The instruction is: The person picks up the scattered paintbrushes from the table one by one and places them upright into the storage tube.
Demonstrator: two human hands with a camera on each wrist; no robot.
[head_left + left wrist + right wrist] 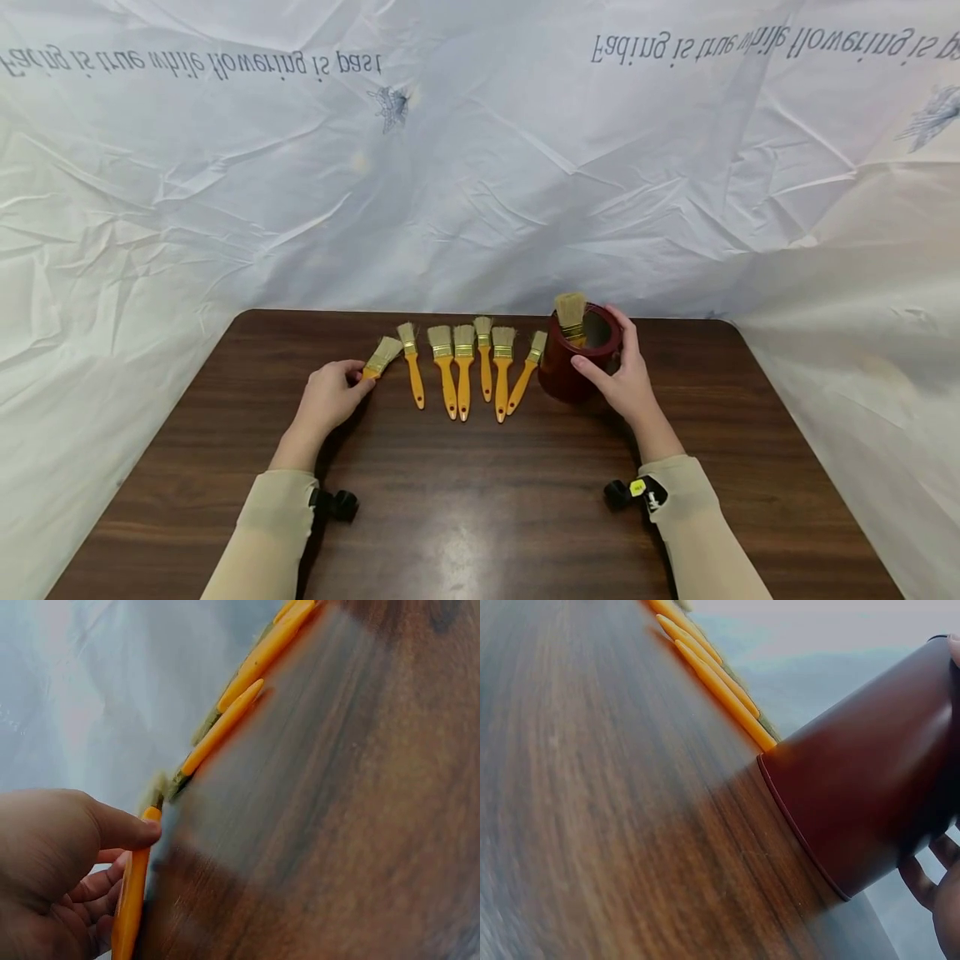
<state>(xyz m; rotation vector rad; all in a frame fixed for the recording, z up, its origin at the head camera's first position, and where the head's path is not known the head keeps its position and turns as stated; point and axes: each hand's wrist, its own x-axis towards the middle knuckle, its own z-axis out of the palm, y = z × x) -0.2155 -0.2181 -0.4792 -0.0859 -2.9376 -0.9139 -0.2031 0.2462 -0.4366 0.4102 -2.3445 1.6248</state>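
Observation:
At the left end of a row of paintbrushes, my left hand (335, 395) pinches a paintbrush (382, 356) with a yellow handle and pale bristles. In the left wrist view the thumb lies on its yellow handle (133, 904), fingers behind it. My right hand (627, 377) grips a dark red cylindrical pot (564, 372) by its right side, the thumb near the rim. One paintbrush (570, 313) stands in the pot, bristles up, its handle hidden inside. The right wrist view shows the pot's smooth wall (862, 769) and base edge close to the tabletop.
Several yellow-handled paintbrushes (464, 375) lie between the hands, bristles toward the back edge. The nearest to the pot is a slanted paintbrush (525, 377). Dark wood tabletop (465, 492) lies in front. A white printed sheet (480, 183) hangs behind the table.

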